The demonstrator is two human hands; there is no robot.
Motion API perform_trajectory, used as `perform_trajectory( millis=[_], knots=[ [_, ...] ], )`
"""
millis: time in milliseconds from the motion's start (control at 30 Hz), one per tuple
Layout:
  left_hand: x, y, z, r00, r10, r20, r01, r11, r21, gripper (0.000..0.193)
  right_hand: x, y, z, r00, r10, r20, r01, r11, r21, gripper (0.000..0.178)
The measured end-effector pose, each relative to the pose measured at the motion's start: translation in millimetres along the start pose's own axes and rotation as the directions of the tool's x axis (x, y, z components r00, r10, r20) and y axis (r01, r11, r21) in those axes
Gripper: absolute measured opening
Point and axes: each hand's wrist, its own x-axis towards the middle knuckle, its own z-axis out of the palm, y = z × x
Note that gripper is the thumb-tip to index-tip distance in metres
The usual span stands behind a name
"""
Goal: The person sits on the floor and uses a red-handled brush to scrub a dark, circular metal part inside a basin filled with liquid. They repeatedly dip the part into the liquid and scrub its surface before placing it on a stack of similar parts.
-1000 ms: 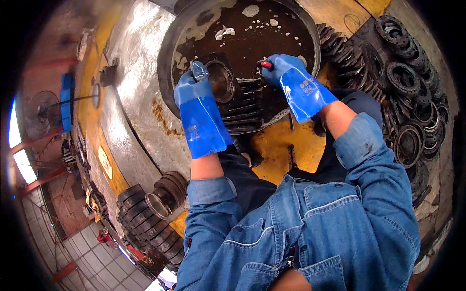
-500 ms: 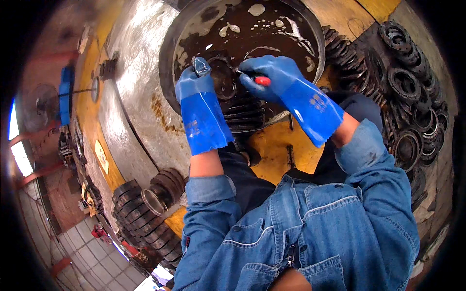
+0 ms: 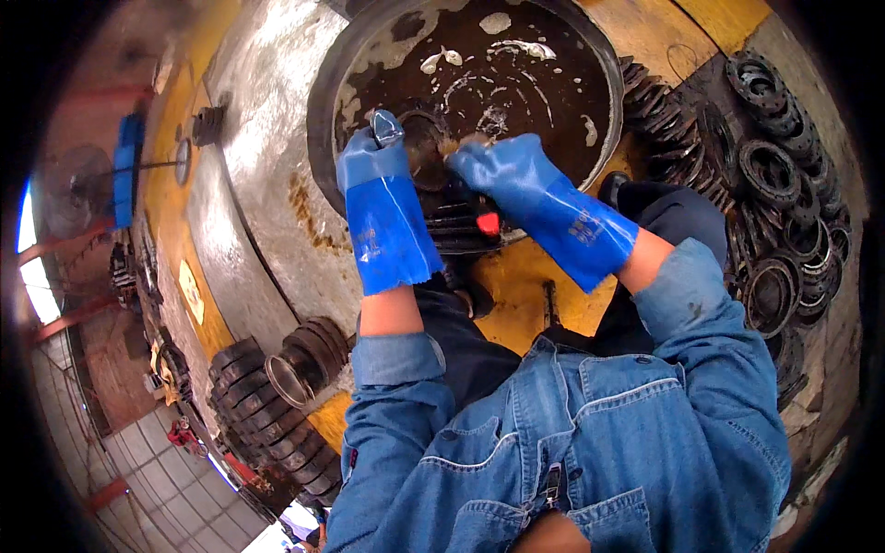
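Note:
A large round metal basin (image 3: 320, 120) holds dark liquid with patches of foam. Over its near side, my gloved left hand (image 3: 375, 161) is closed on the edge of a dark metal ring (image 3: 422, 138), its thumb on the rim. My right hand (image 3: 509, 170), also in a blue rubber glove, is wrapped round a brush; its red handle end (image 3: 488, 224) sticks out below the fist. Tan bristles (image 3: 468, 142) show above the fingers, close to the ring's right side. Several dark rings (image 3: 459, 230) lie stacked at the basin's near edge, just below my hands.
Rows of black rings (image 3: 770, 173) lie to the right, beside more stacked discs (image 3: 678, 147). On the left stand a pile of dark thick rings (image 3: 267, 405) and a smaller stack (image 3: 318, 355). A fan (image 3: 78, 184) is farther left. My legs flank a yellow surface (image 3: 516, 290).
My right hand has turned and shifted slightly down, so the red handle end now points down toward me. Fresh ripples and foam mark the liquid. My left hand stays nearly in place.

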Motion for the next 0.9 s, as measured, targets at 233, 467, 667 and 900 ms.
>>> perform_trajectory(
  millis=[233, 467, 667, 900],
  knots=[
    [3.5, -11.3, -4.0, 1.000, -0.006, -0.006, 0.005, 0.997, -0.075, 0.057, 5.1, 42.8, 2.3, 0.779, 0.529, -0.337, -0.495, 0.849, 0.187, 0.026],
    [-9.0, 0.5, -23.0, 0.978, -0.145, 0.149, 0.185, 0.935, -0.302, 0.057, -1.1, 60.1, -27.2, 0.517, 0.821, 0.242, -0.789, 0.347, 0.508, 0.039],
    [-13.2, -21.7, -23.6, 0.979, -0.088, 0.183, 0.160, 0.892, -0.422, 0.058, 11.1, 43.4, 19.6, 0.859, 0.495, -0.131, -0.219, 0.586, 0.780, 0.027],
    [-13.4, -23.3, -14.2, 0.976, -0.093, 0.196, 0.170, 0.889, -0.425, 0.056, 21.7, 19.0, 96.3, 0.803, 0.564, 0.195, -0.234, -0.002, 0.972, 0.034]
  ],
)
